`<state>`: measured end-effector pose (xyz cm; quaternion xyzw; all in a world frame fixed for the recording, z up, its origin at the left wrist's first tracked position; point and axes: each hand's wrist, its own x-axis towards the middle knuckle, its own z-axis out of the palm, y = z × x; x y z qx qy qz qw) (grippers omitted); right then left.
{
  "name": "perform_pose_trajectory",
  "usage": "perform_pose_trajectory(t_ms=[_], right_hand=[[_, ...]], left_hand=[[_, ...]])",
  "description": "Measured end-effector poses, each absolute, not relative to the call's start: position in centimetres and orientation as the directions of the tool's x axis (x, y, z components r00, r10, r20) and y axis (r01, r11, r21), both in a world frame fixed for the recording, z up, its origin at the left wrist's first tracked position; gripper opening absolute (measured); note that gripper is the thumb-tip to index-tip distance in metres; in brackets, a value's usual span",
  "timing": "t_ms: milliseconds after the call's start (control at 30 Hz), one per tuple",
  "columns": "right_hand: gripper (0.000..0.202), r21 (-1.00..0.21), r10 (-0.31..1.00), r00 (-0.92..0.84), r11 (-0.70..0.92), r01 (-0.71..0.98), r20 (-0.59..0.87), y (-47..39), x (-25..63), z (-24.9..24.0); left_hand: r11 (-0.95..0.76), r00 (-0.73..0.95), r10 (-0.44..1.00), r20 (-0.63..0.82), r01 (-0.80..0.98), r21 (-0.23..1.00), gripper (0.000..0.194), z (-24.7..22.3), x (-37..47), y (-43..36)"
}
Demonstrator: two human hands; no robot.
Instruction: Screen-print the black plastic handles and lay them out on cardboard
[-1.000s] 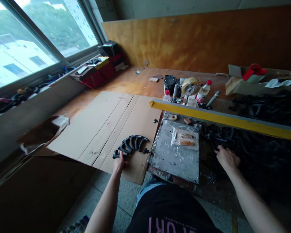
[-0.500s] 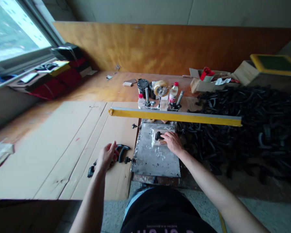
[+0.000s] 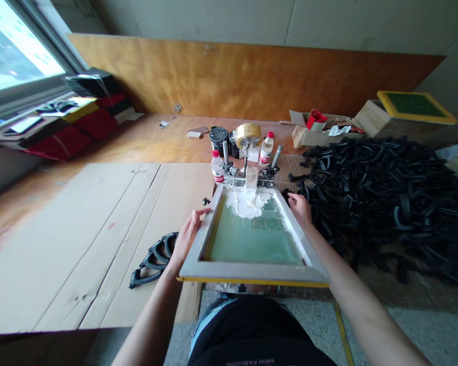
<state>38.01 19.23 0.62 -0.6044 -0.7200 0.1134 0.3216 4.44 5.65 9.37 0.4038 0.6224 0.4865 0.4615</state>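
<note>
A screen frame (image 3: 255,271) with a green mesh (image 3: 252,241) and white paste (image 3: 248,204) near its far end lies lowered over the metal plate. My left hand (image 3: 191,231) is at the frame's left side, fingers partly bent, its fingertips by the edge; its grip cannot be made out. Beyond the frame's right edge is my right hand (image 3: 299,207), fingers curled beside small black parts; what it holds, if anything, is hidden. Several curved black handles (image 3: 152,262) lie in a row on the cardboard, left of the frame and partly behind my left forearm.
A large heap of black handles (image 3: 389,198) covers the right side. Behind the frame stand a clamp with posts (image 3: 226,153), a tape roll (image 3: 248,134), black jars (image 3: 218,136) and bottles (image 3: 266,149). An open box (image 3: 320,133) sits at the back right.
The frame has swung down from its raised position and now covers the plate. My right hand has left the black piece on the plate and moved right; my left hand has moved from the handles to the frame.
</note>
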Motion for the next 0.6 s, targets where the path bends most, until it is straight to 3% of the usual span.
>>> perform_pose_trajectory(t_ms=[67,167,233,400,600], right_hand=[[0.034,-0.557,0.911,-0.028,0.275,0.784,0.411,21.2,37.4,2.2],[0.049,-0.418,0.802,-0.231,0.505,0.755,0.551,22.9,33.0,4.3],[0.044,-0.317,0.778,-0.377,0.572,0.756,0.503,23.2,29.6,4.9],[0.004,-0.218,0.801,-0.548,0.595,0.774,0.240,20.2,27.1,3.8],[0.013,-0.193,0.452,-0.867,0.888,0.417,0.209,16.8,30.1,4.5]], left_hand=[[0.311,-0.224,0.932,-0.284,0.092,0.946,0.071,6.7,4.1,4.4],[0.360,-0.242,0.913,-0.327,0.105,0.927,0.080,2.3,4.0,3.8],[0.373,-0.274,0.905,-0.326,0.137,0.918,0.079,0.1,3.9,4.0],[0.412,-0.274,0.891,-0.362,0.154,0.898,0.072,-1.6,3.6,4.5],[0.414,-0.277,0.886,-0.373,0.107,0.904,0.069,-1.0,3.8,4.2]])
